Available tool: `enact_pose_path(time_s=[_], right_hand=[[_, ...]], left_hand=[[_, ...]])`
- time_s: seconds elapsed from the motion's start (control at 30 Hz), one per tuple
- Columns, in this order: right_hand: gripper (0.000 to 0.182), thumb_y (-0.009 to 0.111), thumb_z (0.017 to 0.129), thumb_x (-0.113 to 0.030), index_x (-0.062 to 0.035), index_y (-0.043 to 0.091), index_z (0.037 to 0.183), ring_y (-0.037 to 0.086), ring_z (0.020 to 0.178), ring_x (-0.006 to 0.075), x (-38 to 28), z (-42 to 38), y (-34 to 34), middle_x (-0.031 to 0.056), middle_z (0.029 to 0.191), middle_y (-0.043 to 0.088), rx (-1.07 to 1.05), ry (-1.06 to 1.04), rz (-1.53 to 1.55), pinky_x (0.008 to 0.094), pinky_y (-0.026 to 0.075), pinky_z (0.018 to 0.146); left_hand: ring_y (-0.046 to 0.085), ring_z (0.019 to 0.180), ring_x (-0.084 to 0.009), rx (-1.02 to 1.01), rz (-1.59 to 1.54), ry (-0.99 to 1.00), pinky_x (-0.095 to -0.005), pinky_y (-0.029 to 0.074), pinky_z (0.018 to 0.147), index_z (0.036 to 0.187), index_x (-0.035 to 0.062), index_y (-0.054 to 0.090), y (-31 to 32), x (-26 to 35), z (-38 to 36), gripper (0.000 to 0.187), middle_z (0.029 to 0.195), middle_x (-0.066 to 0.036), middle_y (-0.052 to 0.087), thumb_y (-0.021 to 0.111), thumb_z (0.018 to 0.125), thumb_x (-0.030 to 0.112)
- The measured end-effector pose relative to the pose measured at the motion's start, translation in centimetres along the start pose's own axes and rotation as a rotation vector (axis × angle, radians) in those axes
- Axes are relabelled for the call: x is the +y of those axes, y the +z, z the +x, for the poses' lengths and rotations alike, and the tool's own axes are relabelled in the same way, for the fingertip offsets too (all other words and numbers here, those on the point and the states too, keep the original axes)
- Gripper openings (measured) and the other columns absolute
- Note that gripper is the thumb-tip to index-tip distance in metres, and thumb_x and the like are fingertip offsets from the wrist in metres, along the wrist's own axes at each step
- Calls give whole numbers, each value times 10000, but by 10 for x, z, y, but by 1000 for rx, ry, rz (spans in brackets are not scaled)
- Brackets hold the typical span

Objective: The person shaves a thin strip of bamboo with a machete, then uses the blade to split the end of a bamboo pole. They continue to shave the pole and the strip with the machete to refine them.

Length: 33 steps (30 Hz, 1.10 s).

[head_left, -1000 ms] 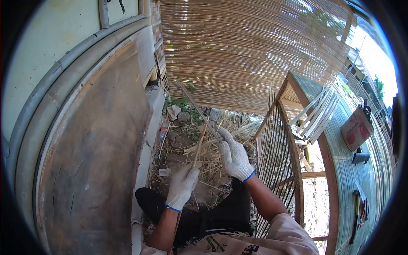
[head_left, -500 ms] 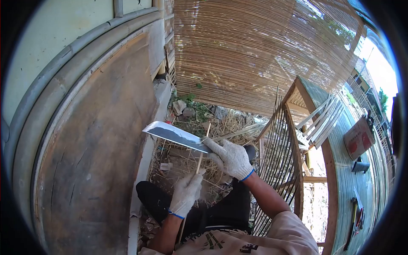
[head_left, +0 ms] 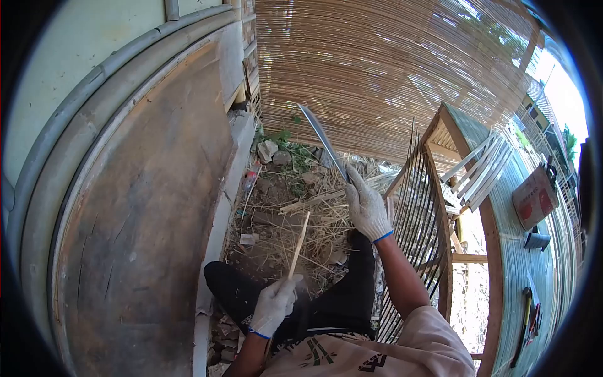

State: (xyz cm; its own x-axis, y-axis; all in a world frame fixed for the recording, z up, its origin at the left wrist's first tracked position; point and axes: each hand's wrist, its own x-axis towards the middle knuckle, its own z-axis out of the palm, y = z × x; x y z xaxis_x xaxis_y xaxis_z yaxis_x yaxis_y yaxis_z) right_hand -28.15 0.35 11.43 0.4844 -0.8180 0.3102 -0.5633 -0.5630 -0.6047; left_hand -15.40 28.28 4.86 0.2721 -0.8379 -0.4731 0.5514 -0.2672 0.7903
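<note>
Between the person's black-trousered knees [head_left: 224, 279], the left hand [head_left: 274, 308], in a white glove with a blue hem, is clenched around a thin stick [head_left: 299, 244]. The upper part of this stick rises out of the fist, in front of the loose straw [head_left: 330, 213], and its tip is pale and narrow. Higher and more to the right, the right hand [head_left: 369, 212], gloved in the same way, grasps a long knife [head_left: 324, 140], whose handle is hidden by the fingers. The knife points up and to the left, against the bamboo screen [head_left: 352, 75], and is well apart from the stick.

On the right side stands a bench [head_left: 510, 270]. Pale slats [head_left: 483, 173] lie across its left edge, near the far corner, with a red bag [head_left: 534, 200] beside them. Towards the near end lies a tool [head_left: 523, 323], perhaps a hammer, but it appears too small to be sure.
</note>
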Motion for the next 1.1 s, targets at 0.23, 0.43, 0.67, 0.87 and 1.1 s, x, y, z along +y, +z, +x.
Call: enact_pose_path(time_s=[0.23,0.43,0.67,0.87,1.1], right_hand=[[613,633,1018,-340,-209,454,1590,713,842,380,-27,-60,14,174,920,683,-333,-365,-93,492,570,723],[590,613,1024,-441,-251,483,1567,702,760,342,-27,-53,27,152,862,649,-361,-446,-170,476,560,644],[555,583,1045,-437,-249,488,1558,699,754,370,-23,-43,23,160,827,648,-375,-493,-274,503,556,653],[515,530,1078,-291,-144,468,1568,713,896,467,48,8,17,252,975,733,70,-65,18,547,554,771],[664,659,991,-293,-176,429,1603,717,873,404,15,-75,33,183,990,715,-278,-301,90,485,573,754]], left_hand=[[356,506,-14,-47,26,28,-217,296,457,1371,-51,628,4,20,16,427,640,94,426,509,1144,291],[323,502,-13,-39,-48,0,-218,268,453,1349,-47,631,6,17,14,422,644,99,394,496,1149,299],[315,502,-9,-60,-97,-24,-213,261,447,1344,-39,630,4,12,14,394,650,107,368,478,1153,271],[337,534,-36,-102,10,-200,-227,292,472,1354,-60,620,-9,-9,-16,429,676,65,398,478,1149,289],[374,513,-53,-83,35,-98,-229,308,458,1326,-49,650,1,7,17,484,658,44,461,467,1147,361]])
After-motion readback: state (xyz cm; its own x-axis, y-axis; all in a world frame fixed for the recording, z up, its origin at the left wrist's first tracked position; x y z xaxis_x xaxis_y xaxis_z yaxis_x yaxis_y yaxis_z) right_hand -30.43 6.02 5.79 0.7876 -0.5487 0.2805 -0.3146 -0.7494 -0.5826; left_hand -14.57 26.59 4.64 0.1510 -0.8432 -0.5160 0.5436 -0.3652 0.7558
